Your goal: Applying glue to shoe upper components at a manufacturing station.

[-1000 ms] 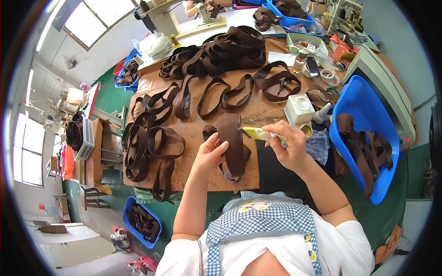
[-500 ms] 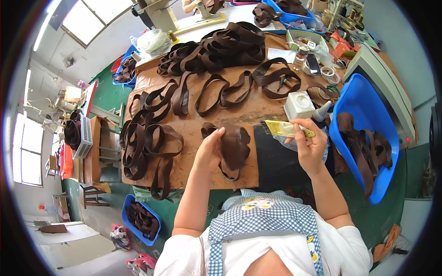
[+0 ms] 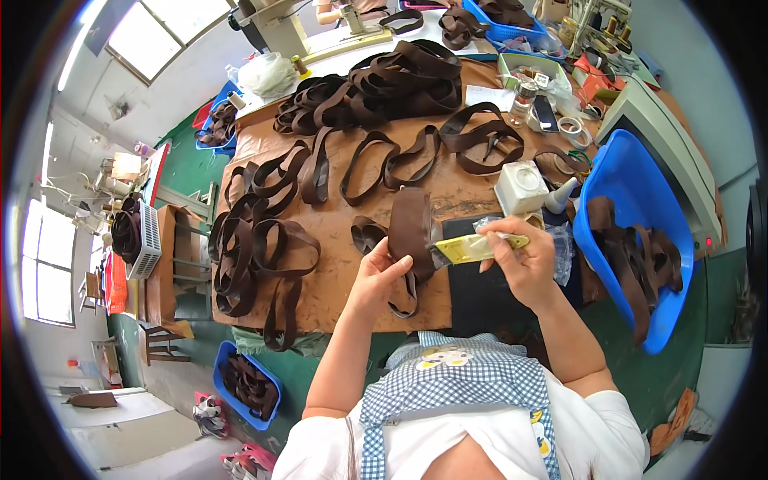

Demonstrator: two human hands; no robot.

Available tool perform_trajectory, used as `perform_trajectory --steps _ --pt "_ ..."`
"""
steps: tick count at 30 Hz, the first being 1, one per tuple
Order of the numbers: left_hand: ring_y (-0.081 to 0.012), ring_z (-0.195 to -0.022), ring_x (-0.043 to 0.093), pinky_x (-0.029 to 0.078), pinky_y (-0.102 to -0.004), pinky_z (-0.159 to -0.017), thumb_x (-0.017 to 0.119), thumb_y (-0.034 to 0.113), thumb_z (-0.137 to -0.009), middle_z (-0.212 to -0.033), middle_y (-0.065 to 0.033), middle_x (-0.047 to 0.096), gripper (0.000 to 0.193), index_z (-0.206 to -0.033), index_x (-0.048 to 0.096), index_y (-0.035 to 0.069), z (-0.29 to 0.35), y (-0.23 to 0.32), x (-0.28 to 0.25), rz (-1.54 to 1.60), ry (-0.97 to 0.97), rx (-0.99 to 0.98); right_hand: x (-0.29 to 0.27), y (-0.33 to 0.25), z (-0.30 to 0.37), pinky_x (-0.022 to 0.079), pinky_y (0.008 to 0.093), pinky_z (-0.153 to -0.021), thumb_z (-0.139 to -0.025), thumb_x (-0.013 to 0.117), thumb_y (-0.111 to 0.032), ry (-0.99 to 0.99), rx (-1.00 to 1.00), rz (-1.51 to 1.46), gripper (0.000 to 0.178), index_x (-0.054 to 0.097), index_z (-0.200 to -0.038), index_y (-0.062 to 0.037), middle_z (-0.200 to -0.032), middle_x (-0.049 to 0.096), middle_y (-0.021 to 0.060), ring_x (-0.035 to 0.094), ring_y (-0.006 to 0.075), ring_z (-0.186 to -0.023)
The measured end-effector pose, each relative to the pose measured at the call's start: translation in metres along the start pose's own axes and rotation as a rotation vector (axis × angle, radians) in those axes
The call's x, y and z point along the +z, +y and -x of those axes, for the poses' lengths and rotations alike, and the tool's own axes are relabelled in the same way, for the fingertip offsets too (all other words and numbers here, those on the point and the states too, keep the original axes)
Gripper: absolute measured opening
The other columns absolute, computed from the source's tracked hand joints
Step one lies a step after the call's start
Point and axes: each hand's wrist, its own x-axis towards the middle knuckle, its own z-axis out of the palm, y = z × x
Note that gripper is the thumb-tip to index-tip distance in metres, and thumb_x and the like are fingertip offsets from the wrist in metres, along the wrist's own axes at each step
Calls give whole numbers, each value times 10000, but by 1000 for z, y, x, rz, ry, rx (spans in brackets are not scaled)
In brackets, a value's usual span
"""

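My left hand pinches the lower edge of a brown leather piece, which stands up flat above the table with a strap loop hanging below it. In my right hand is a flat brush with a yellow handle. Its dark bristles point left and meet or nearly meet the piece's right edge; contact cannot be made out. Beneath the brush lies a black mat. Just beyond my right hand stand a white square container and a white nozzle bottle.
Brown strap loops spread over the brown-covered table, with a large heap at the back. A blue bin of straps stands at the right, another blue bin on the floor at left. Someone's arm shows at the far edge.
The brush has moved left and down, from over the mat to the leather piece's edge. My left hand has lowered slightly and turned the piece more upright.
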Motion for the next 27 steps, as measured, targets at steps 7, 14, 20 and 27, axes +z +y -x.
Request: perform_trajectory --steps 7,14,20,27 --pt "-96 -984 636 485 -249 -887 680 44 -891 -1116 -34 688 401 -1283 598 60 29 15 -22 -248 88 -30 27 12 -19 495 249 -565 -963 564 -23 81 -302 376 127 660 -1044 -4 -820 651 79 661 138 -655" --pt "-63 -870 611 484 -221 -778 685 43 -891 -1035 8 678 333 -1218 624 53 33 37 -85 -21 257 250 44 26 -19 520 235 -592 -1003 531 -77 182 -36 112 172 642 -1067 38 -849 648 77 637 126 -639" --pt "-162 -975 644 510 -321 -845 626 -32 -885 -1066 -29 687 296 -1149 650 101 9 96 -194 352 303 657 64 34 -19 535 234 -588 -1007 523 -76 197 15 150 177 639 -1060 48 -881 640 82 633 129 -652" --pt "-324 -1294 504 332 -533 -1142 555 66 -950 -1391 -152 550 432 -1379 503 38 -78 167 -351 676 113 915 59 41 0 511 237 -587 -1008 523 -78 310 85 273 162 637 -1040 33 -842 626 58 610 117 -644"
